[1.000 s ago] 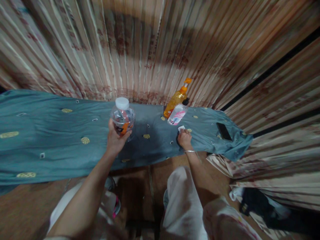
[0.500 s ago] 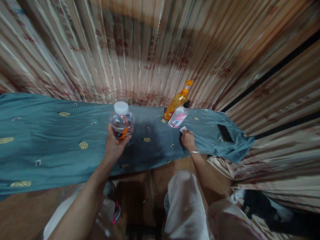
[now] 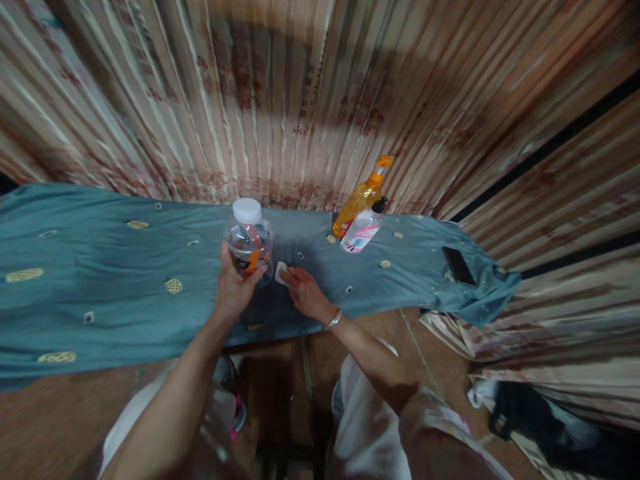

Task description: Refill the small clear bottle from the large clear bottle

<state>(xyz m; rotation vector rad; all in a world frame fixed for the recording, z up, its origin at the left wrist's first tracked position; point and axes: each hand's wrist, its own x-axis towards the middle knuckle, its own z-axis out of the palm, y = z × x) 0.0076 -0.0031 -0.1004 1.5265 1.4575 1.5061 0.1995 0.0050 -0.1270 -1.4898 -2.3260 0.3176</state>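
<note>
A clear plastic jar with a white lid and an orange-and-black label stands upright on the blue-green cloth. My left hand is wrapped round its lower left side. Just right of the jar, my right hand pinches a small flat white piece, whose kind I cannot make out; it is close to the jar's side. Further right stand an amber pump bottle with an orange top and, in front of it, a clear bottle with a pink label and black pump.
The patterned blue-green cloth covers a long narrow table. A black phone lies near its right end. Pleated curtains hang behind and at the right. Dark items lie on the floor at the lower right.
My right hand has moved left with the white piece, from in front of the pump bottles to beside the jar. My left hand keeps its hold on the jar. The view has shifted slightly.
</note>
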